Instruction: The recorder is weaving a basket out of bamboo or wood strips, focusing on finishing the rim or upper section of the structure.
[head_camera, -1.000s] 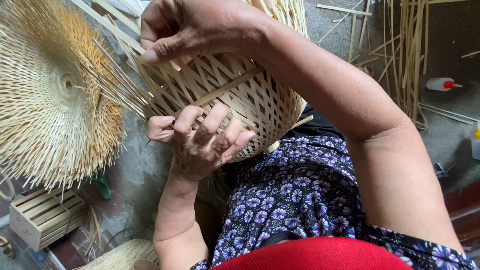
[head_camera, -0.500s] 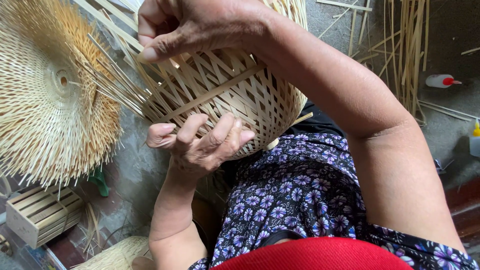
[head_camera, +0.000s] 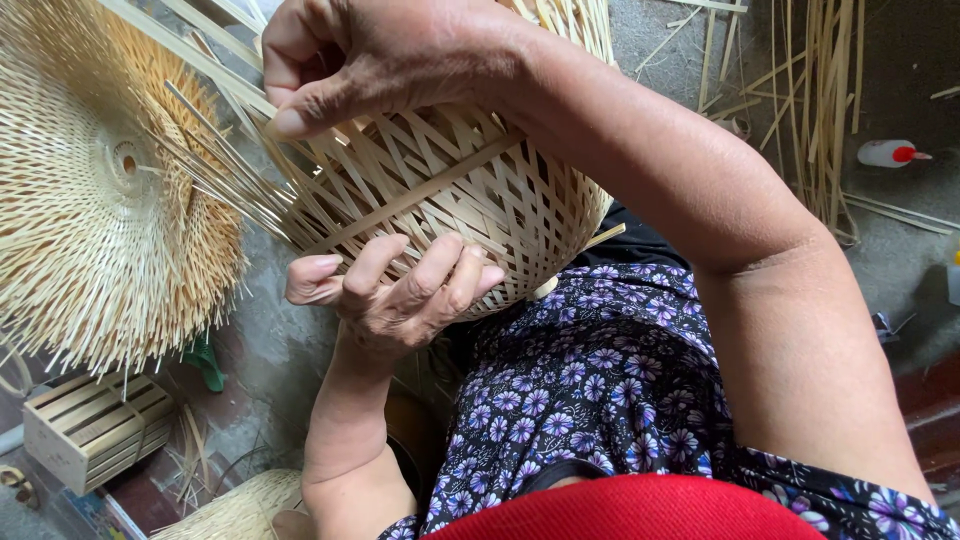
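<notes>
A half-woven bamboo basket (head_camera: 480, 190) rests on my lap, with loose strip ends fanning out at its left side. My left hand (head_camera: 395, 295) cups the basket's lower wall, fingers curled against the weave. Over the upper rim, my right hand (head_camera: 370, 60) pinches a thin bamboo strip (head_camera: 200, 60), thumb pressed against the fingers. My right forearm crosses over the basket's right side and hides part of it.
A round woven bamboo disc (head_camera: 110, 200) with spiky ends lies at the left. Below it sits a small slatted wooden crate (head_camera: 95, 430). Loose bamboo strips (head_camera: 820, 110) stand at the top right, beside a white bottle with a red cap (head_camera: 888, 153).
My left hand has shifted slightly on the basket wall, its fingers spreading and regripping. The right hand has stayed at the rim, still pinching the strip.
</notes>
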